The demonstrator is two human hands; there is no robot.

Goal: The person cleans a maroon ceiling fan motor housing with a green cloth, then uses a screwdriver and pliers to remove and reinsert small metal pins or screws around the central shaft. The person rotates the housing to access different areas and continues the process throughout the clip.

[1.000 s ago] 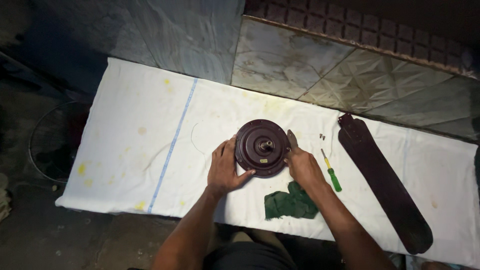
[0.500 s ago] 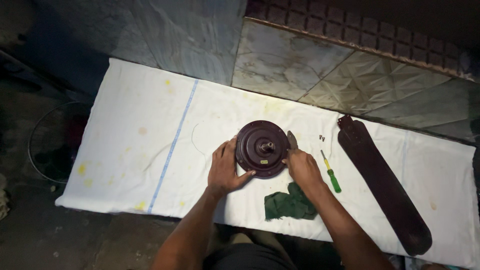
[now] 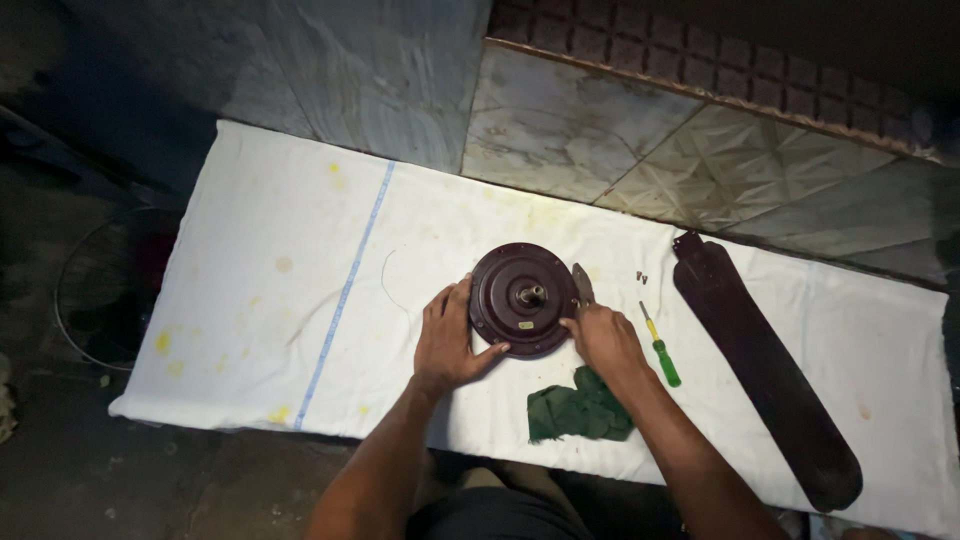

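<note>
A round dark brown fan motor housing [image 3: 520, 297] with a metal shaft in its centre lies on a white cloth [image 3: 300, 290]. My left hand [image 3: 448, 340] rests against its left rim, fingers spread along the edge. My right hand [image 3: 600, 338] presses on its right rim, next to grey pliers [image 3: 582, 285] lying just beside the housing. Whether that hand also grips the pliers I cannot tell.
A green-handled screwdriver [image 3: 660, 345] and two small screws [image 3: 641, 276] lie right of the motor. A long dark fan blade [image 3: 765, 365] lies further right. A crumpled green rag [image 3: 578, 408] sits near the cloth's front edge. A tiled wall [image 3: 640, 150] runs behind.
Both hands stay on the motor housing's rim; they have shifted only slightly around it.
</note>
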